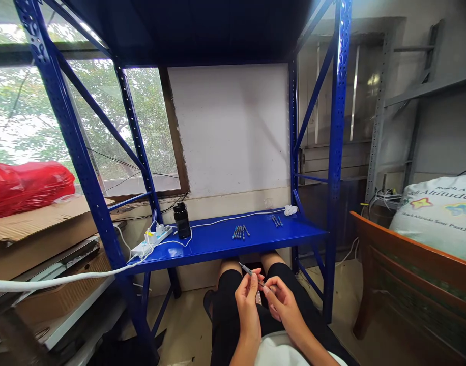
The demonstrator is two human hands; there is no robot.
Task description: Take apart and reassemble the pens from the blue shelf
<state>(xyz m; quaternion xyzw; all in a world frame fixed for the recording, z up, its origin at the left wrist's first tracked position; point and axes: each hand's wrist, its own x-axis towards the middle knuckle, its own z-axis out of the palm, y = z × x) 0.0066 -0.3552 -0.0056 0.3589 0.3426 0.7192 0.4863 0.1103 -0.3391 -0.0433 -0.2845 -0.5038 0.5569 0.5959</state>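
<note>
Above my lap, my left hand is closed around a slim pen, its tip pointing up and to the left. My right hand is closed in a pinch at the pen's other end, close against the left fingers. The fingers hide much of the pen, so I cannot tell whether it is in one piece. Ahead on the blue shelf lies a row of several similar pens. Farther right on it is a smaller group of pens.
A black bottle stands on the shelf's left part, beside a white power strip with cables. A crumpled white bag is at the back right corner. Blue posts frame the shelf. To the right stands a wooden chair.
</note>
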